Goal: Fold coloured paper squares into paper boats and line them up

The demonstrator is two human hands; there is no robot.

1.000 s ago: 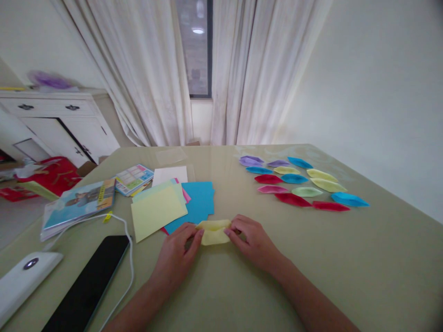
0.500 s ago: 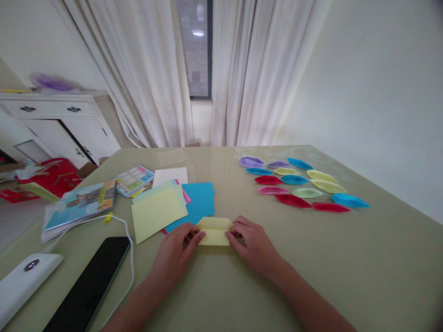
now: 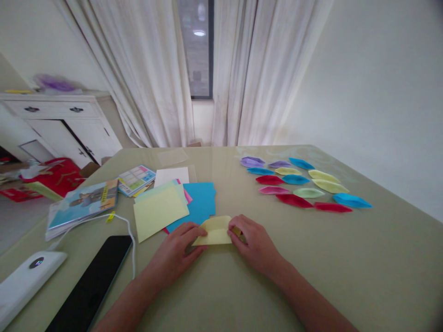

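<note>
1. No text readable; directions run from the middle of the table point(image 3: 346, 258).
2. Nine o'clock: booklet point(image 3: 83, 203), yellow cover marking blurred.
3. Ten o'clock: gridded card point(image 3: 136, 180), print too small.
4. Eight o'clock: white device point(image 3: 29, 283), display illegible.

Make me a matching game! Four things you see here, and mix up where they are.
Things:
1. folded yellow paper
2. pointed paper shapes
3. blue paper
4. curtains

Places:
A. on either side of the window
B. partly under the stack with a pale yellow sheet on top
C. between the left hand and the right hand
D. laid out on the right side of the table

Pairs: 1-C, 2-D, 3-B, 4-A
</note>
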